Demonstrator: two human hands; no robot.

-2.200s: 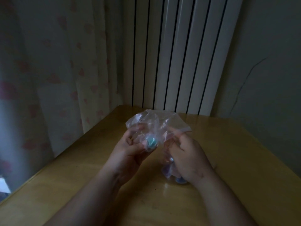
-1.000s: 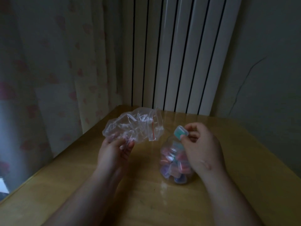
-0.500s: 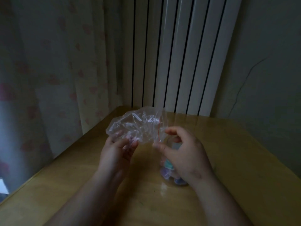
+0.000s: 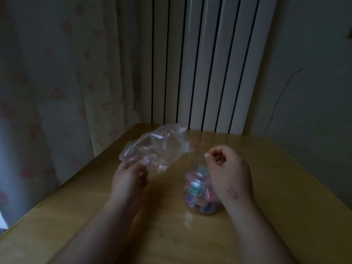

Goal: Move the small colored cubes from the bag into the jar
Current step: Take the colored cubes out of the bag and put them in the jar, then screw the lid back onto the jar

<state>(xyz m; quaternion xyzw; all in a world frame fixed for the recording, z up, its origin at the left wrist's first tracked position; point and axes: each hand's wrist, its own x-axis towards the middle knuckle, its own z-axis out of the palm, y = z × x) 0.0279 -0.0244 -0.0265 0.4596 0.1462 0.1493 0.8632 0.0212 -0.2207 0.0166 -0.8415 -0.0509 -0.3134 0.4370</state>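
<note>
My left hand grips the lower corner of a crumpled clear plastic bag and holds it up above the table, left of the jar. I cannot make out any cube inside the bag. A small clear jar stands on the table, holding several colored cubes, with a teal cube near the top. Just above and to the right of the jar's mouth hovers my right hand. Its fingers are curled, nothing shows between them, and it hides the jar's right side.
The wooden table fills a room corner. A white ribbed radiator stands behind it, a patterned curtain hangs along its left edge, and a plain wall is on the right. The light is dim.
One second ago my right hand pinched a teal cube above the jar; now it holds nothing and a teal cube lies in the jar. The bag stays in my left hand.
</note>
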